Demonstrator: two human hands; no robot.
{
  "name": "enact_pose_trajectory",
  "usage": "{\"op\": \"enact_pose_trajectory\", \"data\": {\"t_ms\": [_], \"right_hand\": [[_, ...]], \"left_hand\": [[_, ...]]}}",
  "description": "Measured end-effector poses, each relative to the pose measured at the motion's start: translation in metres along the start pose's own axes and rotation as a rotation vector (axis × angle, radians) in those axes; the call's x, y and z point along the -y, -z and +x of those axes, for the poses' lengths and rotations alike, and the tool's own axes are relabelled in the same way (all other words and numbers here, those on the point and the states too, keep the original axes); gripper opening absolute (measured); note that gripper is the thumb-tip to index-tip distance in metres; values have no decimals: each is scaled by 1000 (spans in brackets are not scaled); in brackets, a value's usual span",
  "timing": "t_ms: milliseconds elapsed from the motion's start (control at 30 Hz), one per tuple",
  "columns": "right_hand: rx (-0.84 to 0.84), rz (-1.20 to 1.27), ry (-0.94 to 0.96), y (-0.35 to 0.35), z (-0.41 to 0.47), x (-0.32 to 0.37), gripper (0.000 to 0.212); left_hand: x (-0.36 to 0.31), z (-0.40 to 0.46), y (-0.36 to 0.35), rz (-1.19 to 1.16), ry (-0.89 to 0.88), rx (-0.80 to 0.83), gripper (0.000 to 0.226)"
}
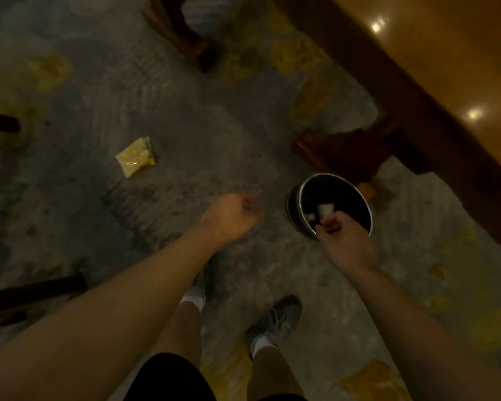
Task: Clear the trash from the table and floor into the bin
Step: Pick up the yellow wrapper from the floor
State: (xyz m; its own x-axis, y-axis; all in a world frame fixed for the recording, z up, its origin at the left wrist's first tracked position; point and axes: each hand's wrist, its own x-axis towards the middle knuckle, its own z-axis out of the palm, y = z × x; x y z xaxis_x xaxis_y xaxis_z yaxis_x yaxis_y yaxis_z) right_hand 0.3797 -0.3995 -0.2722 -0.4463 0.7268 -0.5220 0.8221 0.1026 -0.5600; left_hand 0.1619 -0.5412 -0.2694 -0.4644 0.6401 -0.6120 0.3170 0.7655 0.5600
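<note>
A round dark bin [300, 195] with a metal rim stands on the floor beside the table leg. My right hand [343, 235] hovers over the bin's near rim, fingers pinched on a small white scrap of paper [325, 210] held above the opening. My left hand [232, 217] is curled into a loose fist over the bare floor, left of the bin, with nothing visible in it. A yellow plastic wrapper [135, 156] lies flat on the floor, well to the left and farther away.
A glossy wooden table [446, 62] fills the upper right, its carved leg [347, 151] just behind the bin. Dark chair legs [182, 30] stand at the top, more furniture legs [32, 287] at the left edge. My feet in grey shoes [275, 322] are below.
</note>
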Motion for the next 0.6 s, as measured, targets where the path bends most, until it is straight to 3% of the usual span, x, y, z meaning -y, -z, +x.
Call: {"op": "enact_pose_trajectory", "data": {"t_ms": [333, 600], "right_hand": [[284, -285, 191, -46, -51, 158, 8], [405, -554, 281, -93, -69, 286, 11]], "left_hand": [[87, -103, 126, -150, 141, -264, 31], [164, -140, 230, -187, 278, -287, 30]]}}
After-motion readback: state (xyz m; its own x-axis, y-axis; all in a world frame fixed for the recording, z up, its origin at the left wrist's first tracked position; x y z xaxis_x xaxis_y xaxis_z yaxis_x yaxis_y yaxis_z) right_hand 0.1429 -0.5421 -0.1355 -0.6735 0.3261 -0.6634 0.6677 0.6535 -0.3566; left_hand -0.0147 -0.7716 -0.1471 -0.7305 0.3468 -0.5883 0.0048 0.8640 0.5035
